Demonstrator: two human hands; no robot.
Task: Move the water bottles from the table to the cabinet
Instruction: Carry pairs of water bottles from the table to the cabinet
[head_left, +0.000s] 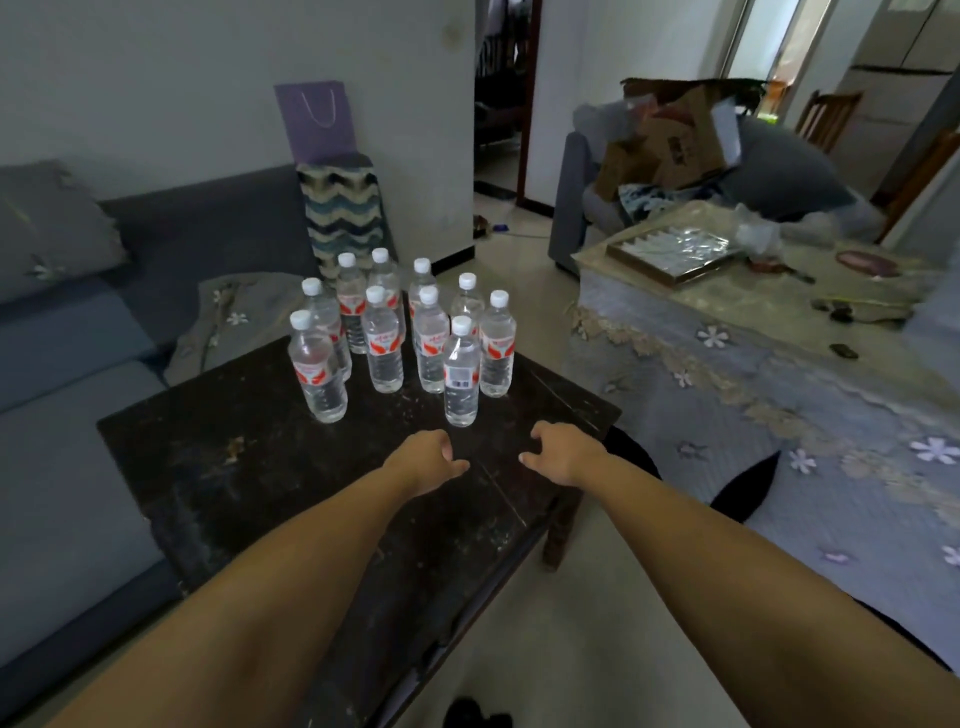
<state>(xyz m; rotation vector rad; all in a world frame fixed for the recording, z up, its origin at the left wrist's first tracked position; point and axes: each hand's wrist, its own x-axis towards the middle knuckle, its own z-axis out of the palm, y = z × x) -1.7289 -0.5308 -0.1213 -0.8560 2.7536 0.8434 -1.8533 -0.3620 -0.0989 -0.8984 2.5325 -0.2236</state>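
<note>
From your head camera, you are looking down at a dark table (270, 467). The water bottles (400, 332) stand close together at the far end of it. I count ten, all upright, all with white caps on. They look full, so each one will feel a bit heavy. None has gone to the cabinet yet, and I cannot see a cabinet from here. So I think the job is only starting.

Two bottles stand at the front of the bunch. The front left bottle (318, 369) is ahead of your left hand (428, 460). The front right bottle (461, 374) stands just past the space between your hands, a bit nearer your right hand (558, 451). I think these two are the easy ones to take first, because nothing stands in front of them.

Both your arms reach out over the table, side by side. Your hands are near the bottles but not touching them. Your left hand's fingers curl loosely and hold nothing. Your right hand's fingers curl loosely too, and hold nothing.

The bottles behind stand very close. Grab gently so you do not knock them over.
</note>
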